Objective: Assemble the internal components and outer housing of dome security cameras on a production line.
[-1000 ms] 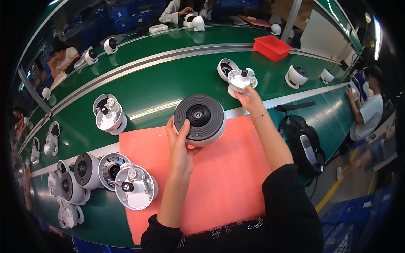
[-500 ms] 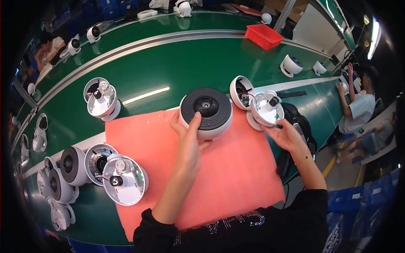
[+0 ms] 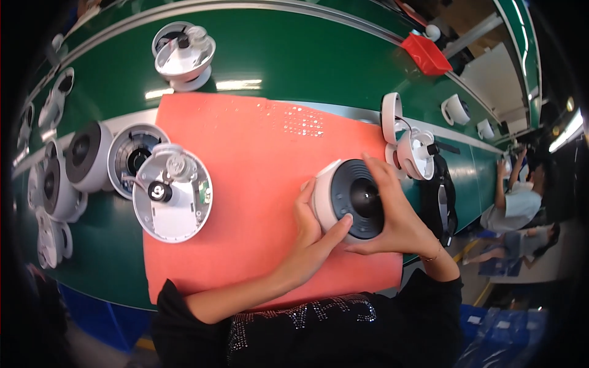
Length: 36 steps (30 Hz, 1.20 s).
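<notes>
A white round security camera with a black ribbed face is tilted between my hands over the salmon-pink mat, its face turned to the right. My left hand is closed on its left side, the thumb on the lower edge of the face. From the right, my right hand wraps its fingers and thumb around the black rim. The camera's back and underside are hidden. Beyond my right hand stands an opened camera housing, its two halves joined by wires.
Another opened housing sits on the mat's left side, beside several assembled cameras. A third opened housing stands on the green bench behind the mat. Black straps lie at the right. A red bin is farther back; other people sit far right.
My right hand has left the opened housing and closed on the camera. The camera has tilted to face right and come nearer to me. The whole view has shifted.
</notes>
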### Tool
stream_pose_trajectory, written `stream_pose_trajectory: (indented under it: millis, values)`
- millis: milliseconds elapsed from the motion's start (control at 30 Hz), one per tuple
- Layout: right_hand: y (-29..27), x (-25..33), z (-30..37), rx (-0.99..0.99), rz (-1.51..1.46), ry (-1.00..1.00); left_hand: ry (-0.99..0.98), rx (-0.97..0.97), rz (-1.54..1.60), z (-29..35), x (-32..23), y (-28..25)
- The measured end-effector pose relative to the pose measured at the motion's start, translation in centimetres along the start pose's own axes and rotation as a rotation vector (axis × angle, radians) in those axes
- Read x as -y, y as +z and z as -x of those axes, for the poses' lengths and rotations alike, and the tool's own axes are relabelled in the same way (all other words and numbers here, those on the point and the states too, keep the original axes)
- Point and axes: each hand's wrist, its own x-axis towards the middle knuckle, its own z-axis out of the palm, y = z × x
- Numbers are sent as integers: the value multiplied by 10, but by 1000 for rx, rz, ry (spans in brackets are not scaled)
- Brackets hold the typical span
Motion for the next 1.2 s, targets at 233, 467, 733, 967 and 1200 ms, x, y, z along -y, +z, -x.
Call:
stream_pose_trajectory:
  millis: [233, 467, 733, 967, 1200]
  values:
    - [-3, -13, 17, -6, -114, 29, -23, 52, -101, 15, -3, -19]
    - [11, -5, 16, -149, -511, 160, 349, -147, -1005, 33, -11, -38]
    - [4, -20, 19, -124, -71, -15, 657, -97, -1304, 31, -9, -29]
    - [14, -15, 9, -127, 118, -199, 662, -131, -1415, 27, -22, -34]
    - [21, -14, 7, -117, 190, -231, 531, -112, -1122, 11, -48, -42]
